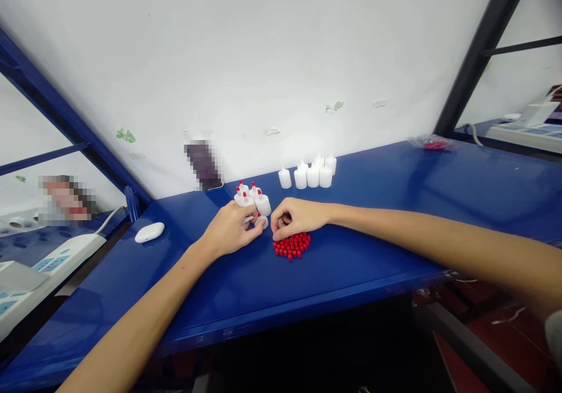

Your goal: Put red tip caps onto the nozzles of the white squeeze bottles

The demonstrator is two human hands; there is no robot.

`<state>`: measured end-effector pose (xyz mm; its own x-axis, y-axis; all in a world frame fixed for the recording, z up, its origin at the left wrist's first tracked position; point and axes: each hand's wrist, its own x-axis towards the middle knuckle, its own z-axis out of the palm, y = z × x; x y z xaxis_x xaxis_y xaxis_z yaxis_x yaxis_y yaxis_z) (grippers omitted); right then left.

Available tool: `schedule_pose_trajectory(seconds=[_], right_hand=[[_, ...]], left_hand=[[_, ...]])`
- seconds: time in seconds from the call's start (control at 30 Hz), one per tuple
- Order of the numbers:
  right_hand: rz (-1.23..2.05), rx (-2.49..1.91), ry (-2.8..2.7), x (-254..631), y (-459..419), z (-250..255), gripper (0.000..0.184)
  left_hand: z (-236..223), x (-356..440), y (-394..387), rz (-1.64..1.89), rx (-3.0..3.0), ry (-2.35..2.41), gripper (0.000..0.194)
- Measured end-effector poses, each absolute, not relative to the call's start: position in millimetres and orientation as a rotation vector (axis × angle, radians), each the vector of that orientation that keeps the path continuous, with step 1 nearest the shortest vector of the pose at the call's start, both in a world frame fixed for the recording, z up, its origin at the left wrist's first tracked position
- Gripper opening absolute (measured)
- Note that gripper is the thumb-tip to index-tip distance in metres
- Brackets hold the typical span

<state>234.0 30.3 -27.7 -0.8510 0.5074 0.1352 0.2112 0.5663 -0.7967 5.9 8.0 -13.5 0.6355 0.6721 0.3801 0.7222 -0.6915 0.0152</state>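
My left hand [232, 228] is closed around a small white bottle [263, 222] topped with a red cap, most of its body hidden behind the fingers. Just beyond it stands a group of several white bottles with red caps [262, 204]. My right hand [298, 216] is curled with thumb and fingers together, at the upper left edge of a pile of small red caps [292, 245]. Whatever its fingertips hold, if anything, does not show. Farther back, several uncapped white bottles [312, 176] stand upright near the wall.
A blue table [351, 252] carries everything. At its left lies a white earbud case [150, 232]; a phone [204, 164] leans on the wall. A clear bag [432, 142] with red contents lies at the back right. Power strips [52, 264] stand beyond the left frame.
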Motion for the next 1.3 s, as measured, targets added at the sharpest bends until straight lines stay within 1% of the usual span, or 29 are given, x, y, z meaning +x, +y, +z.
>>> schedule_pose_trajectory(seconds=[0.13, 0.2, 0.37, 0.5, 0.57, 0.67, 0.73, 0.83, 0.97, 1.1, 1.3], right_hand=[[1.103, -0.671, -2.384, 231.3, 30.4, -29.9, 0.015], [1.065, -0.689, -2.354, 230.8, 30.0, -30.1, 0.015], [1.047, -0.662, -2.413, 231.5, 28.2, -28.3, 0.016], [1.031, -0.678, -2.352, 231.3, 30.1, -30.6, 0.016], [1.065, -0.662, -2.282, 231.6, 32.3, -33.1, 0.02], [1.215, -0.578, -2.216, 232.5, 34.5, -35.3, 0.023], [1.284, -0.531, -2.19, 233.0, 33.8, -34.7, 0.023], [1.261, -0.538, -2.171, 233.0, 30.1, -31.3, 0.019], [1.239, -0.546, -2.18, 232.5, 25.7, -28.0, 0.019], [1.257, -0.526, -2.196, 232.1, 25.8, -28.8, 0.022], [1.251, -0.527, -2.221, 232.0, 27.3, -29.6, 0.02]], left_hand=[[-11.0, 4.4, 6.6, -0.53, -2.746, -1.231, 0.03], [-9.4, 3.8, 5.5, -0.569, -2.743, -1.237, 0.028], [-7.2, 4.4, 3.4, -0.691, -2.696, -1.085, 0.028], [-7.5, 4.4, 3.3, -0.664, -2.682, -0.993, 0.024], [-9.3, 4.3, 2.9, -0.628, -2.695, -0.988, 0.022], [-13.9, 5.2, 1.0, -0.594, -2.729, -1.033, 0.017], [-16.6, 6.7, -0.8, -0.573, -2.772, -1.048, 0.013], [-17.8, 9.0, -2.9, -0.502, -2.861, -1.02, 0.008], [-16.6, 10.9, -3.4, -0.421, -2.954, -1.069, 0.011], [-16.8, 13.1, -4.1, -0.444, -2.968, -1.154, 0.016], [-17.7, 17.6, -4.8, -0.45, -3.005, -1.148, 0.023]])
